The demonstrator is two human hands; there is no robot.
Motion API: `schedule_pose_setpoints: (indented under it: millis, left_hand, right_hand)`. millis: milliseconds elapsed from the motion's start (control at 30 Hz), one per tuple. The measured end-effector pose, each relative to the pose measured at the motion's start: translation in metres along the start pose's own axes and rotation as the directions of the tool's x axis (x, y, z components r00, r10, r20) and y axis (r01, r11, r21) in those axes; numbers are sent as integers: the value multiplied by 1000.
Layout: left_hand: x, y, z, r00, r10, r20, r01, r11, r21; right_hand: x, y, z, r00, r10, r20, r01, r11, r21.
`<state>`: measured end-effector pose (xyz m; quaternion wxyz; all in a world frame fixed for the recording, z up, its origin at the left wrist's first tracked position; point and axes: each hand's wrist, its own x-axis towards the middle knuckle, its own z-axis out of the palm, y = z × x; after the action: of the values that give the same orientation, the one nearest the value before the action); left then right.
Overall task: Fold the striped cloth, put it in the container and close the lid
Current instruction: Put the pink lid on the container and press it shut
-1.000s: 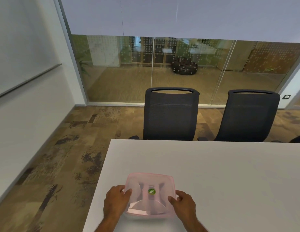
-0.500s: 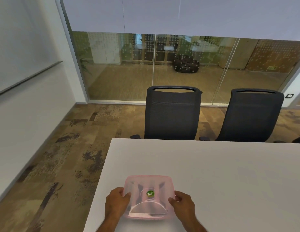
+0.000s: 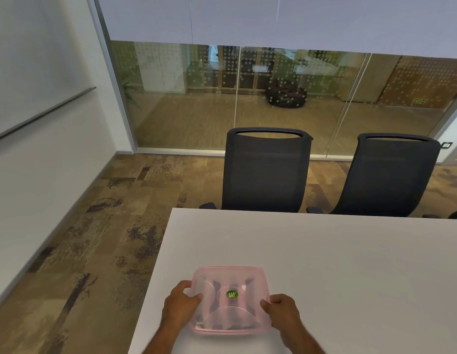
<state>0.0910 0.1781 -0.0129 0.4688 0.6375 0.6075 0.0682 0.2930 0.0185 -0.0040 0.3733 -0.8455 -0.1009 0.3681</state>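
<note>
A pink translucent container [image 3: 231,328] sits near the front edge of the white table [image 3: 337,264], with its pink lid [image 3: 230,277] on top and a green round sticker [image 3: 232,294] in the lid's middle. Dark stripes of the folded cloth [image 3: 217,295] show dimly through the lid. My left hand [image 3: 180,306] grips the container's left side, thumb on the lid. My right hand [image 3: 282,311] grips the right side the same way.
Two dark mesh office chairs [image 3: 265,172] [image 3: 390,177] stand at the table's far edge. The table's left edge [image 3: 156,272] drops to patterned carpet. A glass wall runs across the back, a white wall along the left.
The container and both hands stay in place. My view has shifted slightly, and the hands sit a little lower on the container's sides.
</note>
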Motion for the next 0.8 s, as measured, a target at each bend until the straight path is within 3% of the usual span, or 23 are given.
schedule_pose_setpoints:
  millis: [467, 600, 800]
  left_hand:
    - [11, 2, -8, 994, -55, 90, 67, 989, -131]
    - [20, 13, -9, 998, -31, 51, 42, 971, -234]
    - [33, 20, -4, 999, -53, 8, 54, 966, -254]
  right_hand:
    - [2, -8, -1, 999, 44, -8, -44, 999, -1]
    - [1, -9, -1, 999, 48, -8, -48, 999, 24]
    - [5, -6, 0, 998, 54, -35, -53, 998, 28]
